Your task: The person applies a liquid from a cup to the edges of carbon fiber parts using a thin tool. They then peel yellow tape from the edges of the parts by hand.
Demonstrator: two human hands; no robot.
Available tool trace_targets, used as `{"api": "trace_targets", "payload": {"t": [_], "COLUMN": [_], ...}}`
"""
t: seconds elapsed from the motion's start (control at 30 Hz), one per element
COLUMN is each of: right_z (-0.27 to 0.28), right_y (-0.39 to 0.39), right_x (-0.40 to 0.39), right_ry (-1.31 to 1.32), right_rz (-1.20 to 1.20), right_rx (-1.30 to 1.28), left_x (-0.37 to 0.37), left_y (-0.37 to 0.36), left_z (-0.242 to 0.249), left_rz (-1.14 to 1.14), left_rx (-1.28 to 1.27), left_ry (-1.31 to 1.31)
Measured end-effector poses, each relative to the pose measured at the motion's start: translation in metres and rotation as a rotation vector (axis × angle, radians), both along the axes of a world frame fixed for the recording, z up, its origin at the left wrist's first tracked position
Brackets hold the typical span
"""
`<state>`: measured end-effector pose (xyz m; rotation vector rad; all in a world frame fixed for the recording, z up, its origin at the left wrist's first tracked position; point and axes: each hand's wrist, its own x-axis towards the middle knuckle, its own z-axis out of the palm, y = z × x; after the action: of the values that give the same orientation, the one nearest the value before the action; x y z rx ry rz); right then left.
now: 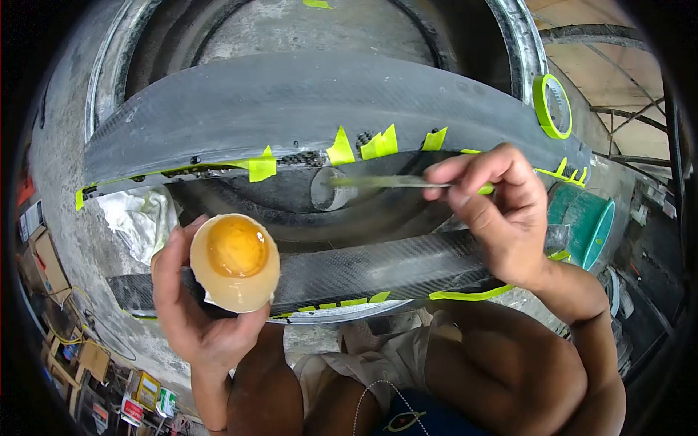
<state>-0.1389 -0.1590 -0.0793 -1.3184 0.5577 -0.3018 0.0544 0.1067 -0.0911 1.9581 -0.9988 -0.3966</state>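
Observation:
My left hand [207, 320] is wrapped round a pale cup [236, 287] with clear amber liquid [236, 247] in the bottom. Between the thumb and fingers of my right hand [502, 211] is a thin stick [396, 182], pointing left and smeared by motion; its far end cannot be made out clearly. The stick is over the gap in front of a long dark carbon-fibre panel [291, 102]. Pieces of yellow-green tape [379, 144] stick along that panel's near edge. Nearer me lies a second carbon-fibre strip [378, 269], partly behind the cup and my hands.
A roll of yellow-green tape [552, 106] rests at the panel's right end. Crumpled white cloth or plastic [142, 218] is at the left. The panels lie across a large round tyre-like support [102, 80]. A green bucket [600, 232] stands at right; boxes [94, 360] crowd the lower left.

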Motion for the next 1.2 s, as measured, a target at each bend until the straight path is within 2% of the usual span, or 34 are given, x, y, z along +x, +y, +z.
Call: {"api": "trace_targets", "payload": {"t": [0.17,0.27,0.3,0.63,0.83,0.97,1.03,1.07,1.1,1.2], "right_z": [0.022,0.031,0.035,0.064,0.107,0.152,0.176,0.19,0.204,0.244], "right_y": [-0.038,-0.059,-0.064,-0.1,-0.109,-0.101,-0.089,-0.084,-0.076,-0.047], "right_x": [-0.008,-0.014,-0.018,-0.031,-0.068,-0.117,-0.147,-0.163,-0.177,-0.222], "right_ry": [-0.054,-0.107,-0.017,0.01,-0.072,-0.084,-0.008,0.008,0.028,0.113], "right_rz": [-0.083,-0.101,-0.111,-0.081,-0.149,-0.209,-0.321,-0.323,-0.347,-0.418], "right_rx": [-0.118,-0.09,-0.112,-0.152,-0.282,-0.377,-0.403,-0.423,-0.44,-0.538], "left_x": [-0.002,0.002,0.002,0.005,0.015,0.016,0.019,0.015,0.015,0.001], "left_y": [0.005,0.012,0.014,0.014,0.034,0.06,0.079,0.08,0.089,0.106], "left_z": [-0.003,-0.002,-0.003,0.009,0.043,0.079,0.1,0.112,0.121,0.157], "left_rz": [0.116,0.103,0.12,0.154,0.142,0.228,0.206,0.228,0.217,0.189], "left_rx": [-0.091,-0.058,-0.059,-0.04,-0.089,-0.195,-0.182,-0.207,-0.25,-0.194], "left_ry": [0.085,0.045,0.047,-0.095,-0.228,-0.146,-0.185,-0.283,-0.236,-0.368]}}
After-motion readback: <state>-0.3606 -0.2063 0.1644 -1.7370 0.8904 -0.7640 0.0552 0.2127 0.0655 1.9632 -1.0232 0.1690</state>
